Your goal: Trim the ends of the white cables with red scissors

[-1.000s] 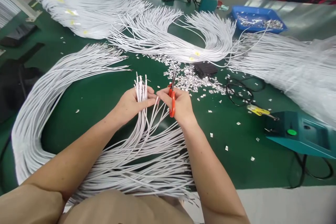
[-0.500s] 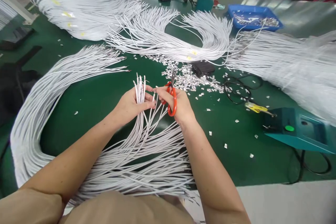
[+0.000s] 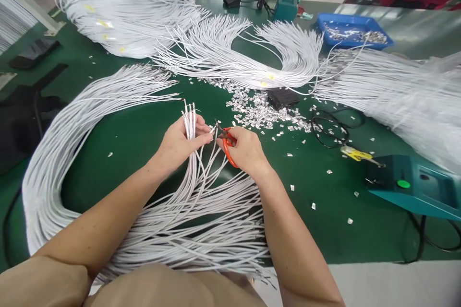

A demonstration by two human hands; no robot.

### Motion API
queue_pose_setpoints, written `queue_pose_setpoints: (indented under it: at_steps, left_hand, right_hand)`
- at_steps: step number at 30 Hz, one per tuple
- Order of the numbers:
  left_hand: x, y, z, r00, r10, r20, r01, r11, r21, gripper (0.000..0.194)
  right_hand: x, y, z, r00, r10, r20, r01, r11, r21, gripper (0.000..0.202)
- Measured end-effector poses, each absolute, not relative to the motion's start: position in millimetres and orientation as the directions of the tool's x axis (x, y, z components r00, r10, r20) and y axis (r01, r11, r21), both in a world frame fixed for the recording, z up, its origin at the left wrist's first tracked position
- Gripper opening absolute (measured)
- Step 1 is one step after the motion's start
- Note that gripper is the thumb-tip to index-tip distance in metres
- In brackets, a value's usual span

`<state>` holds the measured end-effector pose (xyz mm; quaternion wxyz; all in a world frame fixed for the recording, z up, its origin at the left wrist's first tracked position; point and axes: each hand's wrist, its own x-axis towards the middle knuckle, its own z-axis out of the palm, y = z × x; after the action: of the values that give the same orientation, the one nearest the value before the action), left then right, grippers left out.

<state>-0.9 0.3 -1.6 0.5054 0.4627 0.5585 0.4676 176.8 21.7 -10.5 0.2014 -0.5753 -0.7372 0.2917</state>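
White cables point(image 3: 189, 124) — slender, bunched upright — their tips uneven.

Bright, diffuse light; pale glare streaks the far right of the green surface point(image 3: 309, 235); the upper-left cable bundle point(image 3: 122, 14) looks nearly washed out; edges stretch, wide-angle; scissors point(image 3: 227, 153) slightly soft at the tips.

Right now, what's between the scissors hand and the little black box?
Silvery pieces lie between the right hand and the black box, in the head view.

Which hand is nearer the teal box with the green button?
Right. The right hand, holding orange-handled scissors, is left of the teal box; the left hand, around white wires, is farther left.
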Motion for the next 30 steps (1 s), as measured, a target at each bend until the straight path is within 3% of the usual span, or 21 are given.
queue_pose_setpoints:
  at_steps: [9, 14, 22, 30]
  left_hand:
    - [-0.1, -0.3, 2.8, -0.075, 0.996, -0.054, 0.242, 0.071, 0.968, 0.034]
    - [-0.5, -1.3, 2.6, -0.106, 0.991, -0.082, 0.249, 0.107, 0.963, 0.032]
    - [1.4, -1.8, 2.6, -0.068, 0.993, -0.095, 0.121, 0.102, 0.987, 0.028]
    - [-2.7, -1.3, -2.2, -0.106, 0.994, -0.028, 0.275, 0.057, 0.96, 0.031]
  right_hand:
    - [175.5, 17.8, -6.2, -0.31, 0.95, -0.026, 0.843, 0.262, -0.47, 0.025]
    - [173.1, 17.4, -6.9, -0.31, 0.95, -0.034, 0.841, 0.258, -0.475, 0.027]
    - [169.0, 14.8, -5.7, -0.27, 0.962, -0.049, 0.843, 0.212, -0.495, 0.034]
    - [167.7, 12.5, -6.1, -0.234, 0.971, -0.042, 0.846, 0.182, -0.5, 0.035]
